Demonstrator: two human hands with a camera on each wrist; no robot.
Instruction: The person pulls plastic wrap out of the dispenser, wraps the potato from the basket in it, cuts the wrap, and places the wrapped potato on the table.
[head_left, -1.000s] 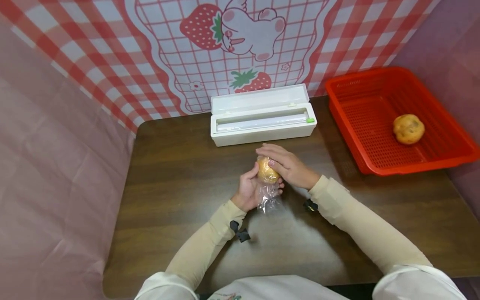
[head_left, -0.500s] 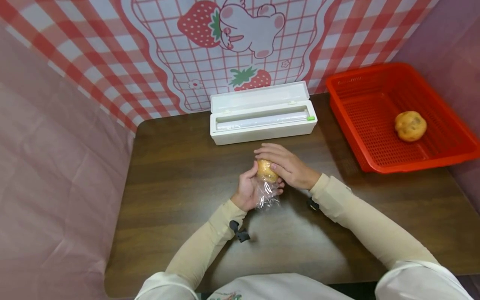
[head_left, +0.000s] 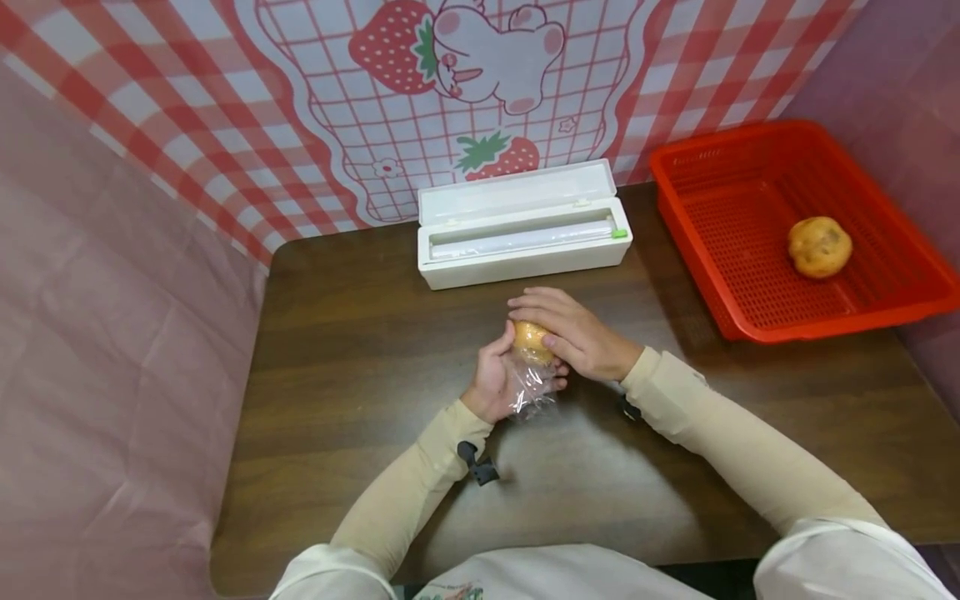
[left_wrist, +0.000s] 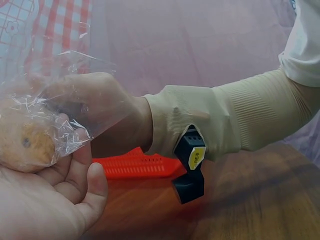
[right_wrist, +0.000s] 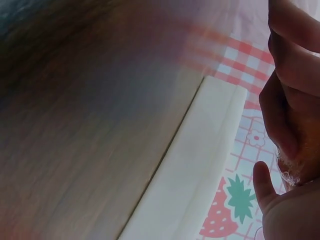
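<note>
A yellow-brown potato sits wrapped in clear plastic film whose loose, crinkled end hangs toward the person. My left hand holds it from below, thumb on its left side and fingers curled up on the other. My right hand curves over its top and far side, thumb against it, hiding part of it. In the left wrist view, the potato shows a small dark spot under the shiny film. The right wrist view has the right hand's fingers bent round it.
Behind the hands stands a white film box, lid raised, with a roll inside and a green slider. A red basket at the right holds another potato. Checked cloth hangs behind the wooden table.
My right hand has shifted slightly further over the potato, covering more of its top. The film's loose end has moved slightly left. Both hands keep their hold.
</note>
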